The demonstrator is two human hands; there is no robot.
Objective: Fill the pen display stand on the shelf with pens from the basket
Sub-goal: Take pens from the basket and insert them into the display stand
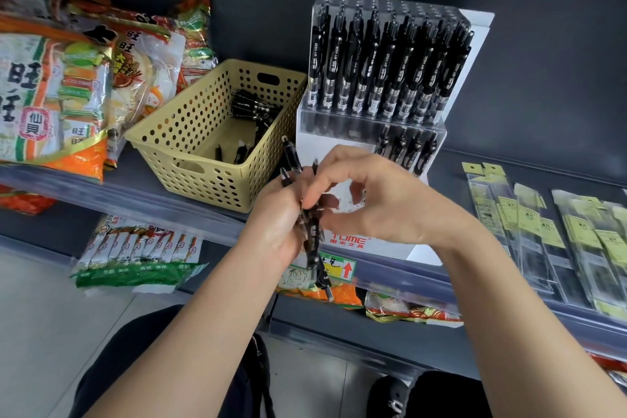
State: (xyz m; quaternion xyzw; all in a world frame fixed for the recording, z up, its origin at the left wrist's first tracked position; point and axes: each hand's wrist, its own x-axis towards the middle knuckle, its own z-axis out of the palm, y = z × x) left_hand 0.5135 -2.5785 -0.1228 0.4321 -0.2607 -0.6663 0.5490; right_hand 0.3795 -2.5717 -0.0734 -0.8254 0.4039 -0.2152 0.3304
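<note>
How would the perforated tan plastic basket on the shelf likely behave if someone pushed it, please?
The perforated tan plastic basket holds only a few black pens, so it probably slides easily. Its wide flat base suggests it would not tip. The loose pens would likely shift or roll inside.

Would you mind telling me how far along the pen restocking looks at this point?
The pen display stand's upper tier looks filled with black pens; the lower tier holds a few at its right end, with its left part bare. The left hand grips a bundle of pens, and the right hand is picking at it. More pens lie in the basket, so the lower tier remains.
</note>
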